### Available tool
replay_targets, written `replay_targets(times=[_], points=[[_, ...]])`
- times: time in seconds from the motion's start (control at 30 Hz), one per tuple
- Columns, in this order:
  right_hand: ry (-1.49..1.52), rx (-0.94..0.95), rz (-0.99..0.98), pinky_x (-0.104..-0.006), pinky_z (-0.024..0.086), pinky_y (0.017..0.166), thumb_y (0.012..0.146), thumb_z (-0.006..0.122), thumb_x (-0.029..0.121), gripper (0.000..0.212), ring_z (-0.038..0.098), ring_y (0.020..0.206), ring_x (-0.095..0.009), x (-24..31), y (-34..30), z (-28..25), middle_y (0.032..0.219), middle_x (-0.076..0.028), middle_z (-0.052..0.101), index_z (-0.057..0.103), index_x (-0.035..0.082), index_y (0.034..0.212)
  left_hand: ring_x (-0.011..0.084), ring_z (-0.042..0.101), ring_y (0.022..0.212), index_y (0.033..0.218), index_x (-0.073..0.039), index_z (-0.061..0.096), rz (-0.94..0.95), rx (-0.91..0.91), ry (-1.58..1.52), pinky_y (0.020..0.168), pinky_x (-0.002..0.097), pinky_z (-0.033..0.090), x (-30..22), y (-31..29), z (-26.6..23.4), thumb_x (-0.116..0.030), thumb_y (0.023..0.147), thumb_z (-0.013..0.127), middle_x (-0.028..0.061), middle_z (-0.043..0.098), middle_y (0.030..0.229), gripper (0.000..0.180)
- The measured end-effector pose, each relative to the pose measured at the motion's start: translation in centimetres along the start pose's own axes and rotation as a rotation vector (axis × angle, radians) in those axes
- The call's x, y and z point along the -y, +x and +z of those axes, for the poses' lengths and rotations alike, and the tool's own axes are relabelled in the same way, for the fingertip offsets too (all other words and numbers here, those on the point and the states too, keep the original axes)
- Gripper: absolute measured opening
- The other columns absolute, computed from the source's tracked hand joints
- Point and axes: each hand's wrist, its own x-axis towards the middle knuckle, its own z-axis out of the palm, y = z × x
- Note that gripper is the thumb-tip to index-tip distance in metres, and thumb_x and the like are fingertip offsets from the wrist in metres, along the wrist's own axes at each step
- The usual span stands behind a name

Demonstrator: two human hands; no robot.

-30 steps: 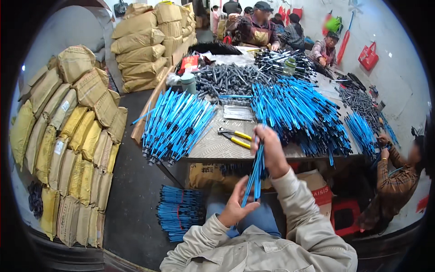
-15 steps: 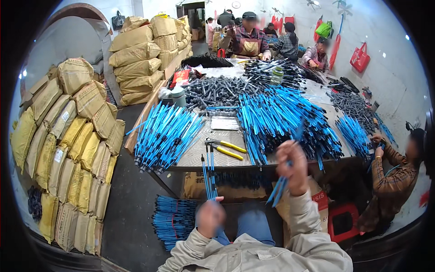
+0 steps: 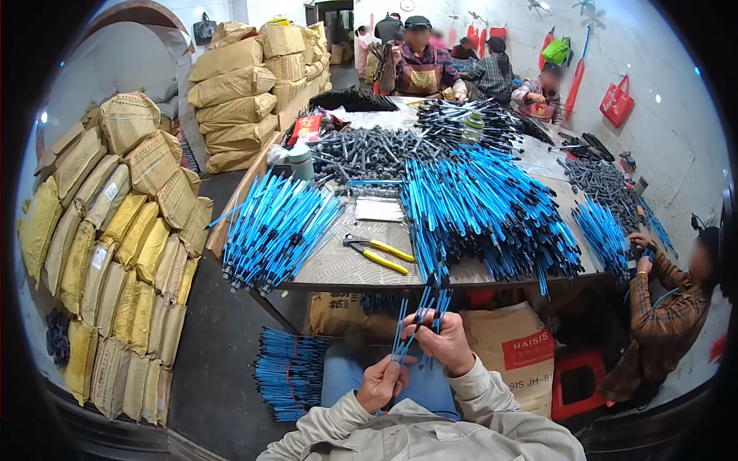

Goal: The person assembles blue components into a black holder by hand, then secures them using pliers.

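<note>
L hand [image 3: 380,383] + R hand [image 3: 438,338] both clamped on blue rods [image 3: 401,332], prob. evening up a small bunch

L fingers closed round the lower ends, R thumb + fingers pinched higher up; next move prob. calls for a light grip w/ ends kept level, imo. Rods are on the near side of the yellow-handled pliers [image 3: 378,253], slightly R; long axis roughly near-to-far, far ends aimed abt the pliers' R side.

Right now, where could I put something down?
Bare tabletop shows around the yellow-handled pliers, between the left blue rods and the big blue heap. Dark floor shows between the stacked sacks and the banded blue rods. It's crowded farther back, where grey parts pile up.
</note>
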Motion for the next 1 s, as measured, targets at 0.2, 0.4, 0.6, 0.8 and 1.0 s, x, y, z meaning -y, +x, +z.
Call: replay_targets(times=[0.2,0.4,0.6,0.8,1.0], points=[[-0.252,-0.049,-0.294,-0.0219,0.042,0.05,0.086,0.057,0.009,0.015,0.051,0.055,-0.007,-1.2,0.5,-0.1,0.078,-0.004,0.063,0.062,-0.001,0.097,0.011,0.051,0.071,0.108,-0.001,0.055,0.397,-0.065,0.543,0.064,0.0227,0.043,0.4,1.6,-0.8,-0.023,0.093,0.05,0.0047,0.054,0.085,0.027],[-0.502,-0.104,-0.448,-0.0255,0.044,0.05,0.081,0.061,0.005,0.013,0.057,0.056,-0.016,-1.1,0.4,1.0,0.071,-0.008,0.06,0.064,0.001,0.093,0.0132,0.053,0.084,0.107,0.0,0.055,0.438,-0.161,0.215,0.074,0.024,0.044,0.1,2.3,-0.6,-0.011,0.087,0.058,0.0045,0.054,0.092,0.023],[-0.995,-0.021,-0.385,-0.0301,0.046,0.052,0.077,0.064,0.005,0.023,0.059,0.06,-0.026,-1.5,-0.5,3.4,0.08,-0.012,0.06,0.061,0.003,0.1,0.01,0.052,0.087,0.105,0.001,0.057,0.389,-0.39,-0.007,0.077,0.0226,0.043,-2.2,3.0,-0.4,-0.011,0.087,0.059,0.0039,0.055,0.097,0.022],[-0.674,-0.012,-0.353,-0.0293,0.047,0.058,0.077,0.067,0.007,0.029,0.061,0.066,-0.023,-1.7,0.4,4.2,0.082,-0.01,0.06,0.059,0.004,0.105,0.0054,0.051,0.076,0.102,-0.001,0.057,0.302,-0.427,-0.071,0.068,0.0194,0.042,-2.5,3.0,-2.3,-0.016,0.089,0.059,0.0014,0.058,0.087,0.02],[-0.37,0.027,-0.139,-0.0256,0.05,0.065,0.081,0.066,0.008,0.027,0.061,0.07,-0.014,-4.6,0.5,4.4,0.082,-0.007,0.062,0.058,-0.002,0.104,0.0045,0.048,0.063,0.1,-0.004,0.057,0.178,-0.537,-0.285,0.057,0.018,0.039,-2.3,3.0,-2.7,-0.018,0.088,0.06,-0.002,0.056,0.073,0.019]])
